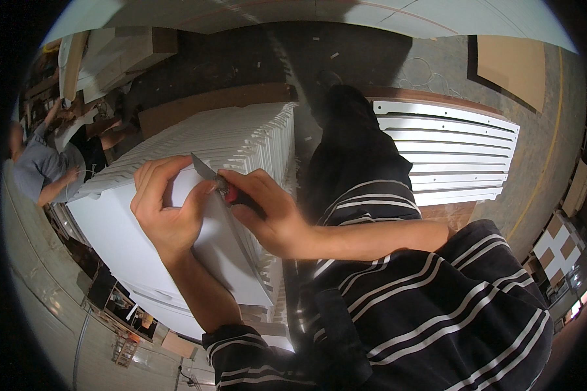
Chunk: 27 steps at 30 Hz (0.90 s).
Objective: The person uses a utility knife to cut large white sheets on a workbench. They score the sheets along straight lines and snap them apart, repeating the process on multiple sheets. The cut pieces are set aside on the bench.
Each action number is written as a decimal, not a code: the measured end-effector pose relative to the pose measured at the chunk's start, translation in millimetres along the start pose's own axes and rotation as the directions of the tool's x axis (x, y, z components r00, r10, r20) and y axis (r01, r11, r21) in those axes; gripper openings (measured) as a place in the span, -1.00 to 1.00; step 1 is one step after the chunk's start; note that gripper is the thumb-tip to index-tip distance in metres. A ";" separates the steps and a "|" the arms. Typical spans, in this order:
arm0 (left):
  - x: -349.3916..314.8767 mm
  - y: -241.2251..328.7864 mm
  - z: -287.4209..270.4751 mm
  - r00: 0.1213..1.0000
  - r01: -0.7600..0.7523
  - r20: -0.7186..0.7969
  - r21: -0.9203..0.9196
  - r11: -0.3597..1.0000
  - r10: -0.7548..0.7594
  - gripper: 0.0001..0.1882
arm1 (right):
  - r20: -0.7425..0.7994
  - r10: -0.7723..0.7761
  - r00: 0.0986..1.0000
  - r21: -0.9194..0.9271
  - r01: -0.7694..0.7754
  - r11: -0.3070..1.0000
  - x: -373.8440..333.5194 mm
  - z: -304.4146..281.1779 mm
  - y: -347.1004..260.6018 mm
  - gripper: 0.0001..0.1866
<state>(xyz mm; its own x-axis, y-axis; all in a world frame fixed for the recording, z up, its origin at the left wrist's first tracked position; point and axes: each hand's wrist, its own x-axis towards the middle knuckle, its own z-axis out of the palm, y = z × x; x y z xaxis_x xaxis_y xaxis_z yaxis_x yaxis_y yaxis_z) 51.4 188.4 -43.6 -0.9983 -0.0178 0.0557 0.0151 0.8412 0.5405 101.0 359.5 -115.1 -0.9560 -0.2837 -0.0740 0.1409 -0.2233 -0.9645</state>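
In my right hand is a utility knife with a red-and-black handle, its grey blade pointing up and to the left. My left hand curls around the edge of a white panel, the front one of a tall stack. Its thumb and index finger are apart, with the blade lying close to both tips. Whether the blade touches the panel is hard to make out. Behind my hands, the stacked white panels show a row of thin, uneven edges.
Slatted white panels lie on a brown board at right, near a tan board on the floor. My dark-clothed legs are between the two stacks. At far left, a person in a grey shirt bends beside the stack.
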 end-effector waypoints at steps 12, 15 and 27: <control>1.3 1.2 -0.8 1.000 0.007 0.016 -0.001 1.000 -0.007 -0.60 | -0.002 0.010 1.000 -0.027 -0.010 1.000 0.6 -2.5 -0.3 -0.41; 1.7 2.0 -0.3 1.000 0.013 0.015 -0.010 1.000 -0.012 -0.61 | -0.003 0.006 1.000 -0.032 -0.006 0.999 0.5 -2.9 -0.1 -0.41; -3.0 2.4 0.1 0.983 0.183 0.022 -0.100 0.978 -0.182 -0.51 | 0.007 0.068 0.998 -0.034 -0.068 0.997 -6.7 -3.2 0.9 -0.42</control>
<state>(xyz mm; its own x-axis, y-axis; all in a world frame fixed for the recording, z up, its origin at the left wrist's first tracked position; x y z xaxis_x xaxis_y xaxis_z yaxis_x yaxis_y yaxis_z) 54.5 190.6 -42.6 -0.9854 -0.1589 -0.0617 -0.1624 0.7652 0.6230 106.7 364.1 -116.4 -0.9423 -0.3051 -0.1379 0.1969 -0.1719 -0.9652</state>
